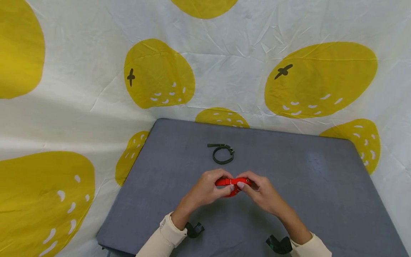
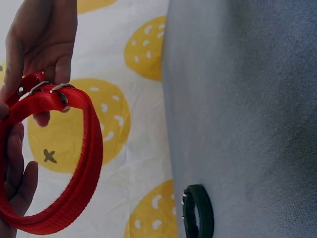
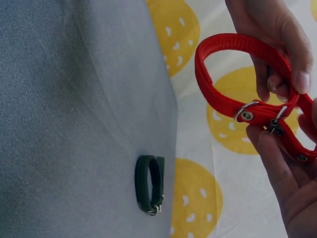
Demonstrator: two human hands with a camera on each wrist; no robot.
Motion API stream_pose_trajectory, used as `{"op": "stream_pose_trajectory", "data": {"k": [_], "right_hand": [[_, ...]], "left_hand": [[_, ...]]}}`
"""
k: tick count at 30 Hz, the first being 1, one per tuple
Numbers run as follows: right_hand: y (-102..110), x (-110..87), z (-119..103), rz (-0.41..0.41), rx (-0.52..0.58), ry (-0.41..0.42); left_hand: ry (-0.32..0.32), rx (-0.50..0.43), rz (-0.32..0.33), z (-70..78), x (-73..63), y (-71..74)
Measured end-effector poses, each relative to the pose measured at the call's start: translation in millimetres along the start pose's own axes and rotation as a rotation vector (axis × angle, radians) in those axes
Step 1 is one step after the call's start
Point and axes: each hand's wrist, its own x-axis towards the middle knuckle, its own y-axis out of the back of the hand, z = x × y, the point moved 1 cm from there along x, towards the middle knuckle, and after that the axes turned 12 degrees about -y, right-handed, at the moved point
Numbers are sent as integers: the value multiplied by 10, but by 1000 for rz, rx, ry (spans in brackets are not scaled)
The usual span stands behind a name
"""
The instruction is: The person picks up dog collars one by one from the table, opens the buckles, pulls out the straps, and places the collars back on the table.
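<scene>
Both hands hold a red collar (image 1: 225, 182) above the grey table. In the head view my left hand (image 1: 209, 188) pinches its left part between thumb and fingers. My right hand (image 1: 264, 192) grips the strap at the right, near an eyelet. The wrist views show the collar (image 2: 92, 148) bent into a round loop, with metal rings and a buckle (image 3: 277, 121) close to the fingers. A strap end with an eyelet (image 3: 302, 158) sticks out past the buckle. Fingers partly hide the strap, so how far it is threaded I cannot tell.
A dark green collar (image 1: 223, 155), curled in a loop with its strap end pointing left, lies on the grey table (image 1: 289, 167) beyond the hands. A white cloth (image 1: 224, 75) with yellow fruit shapes hangs behind and at the sides of the table.
</scene>
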Motion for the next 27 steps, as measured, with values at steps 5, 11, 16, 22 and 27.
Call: {"op": "stream_pose_trajectory", "data": {"k": [5,11,16,22,27], "right_hand": [[-3,6,18,3,18,31],[-1,-2,46,13,82,25],[-9,1,26,17,90,47],[-5,23,-19,72,21,46],[-5,26,-17,85,-19,38]], "left_hand": [[2,-17,22,15,19,-2],[33,-56,46,46,31,8],[32,-65,53,48,25,15],[33,-52,41,64,23,29],[29,-35,33,63,21,24]]}}
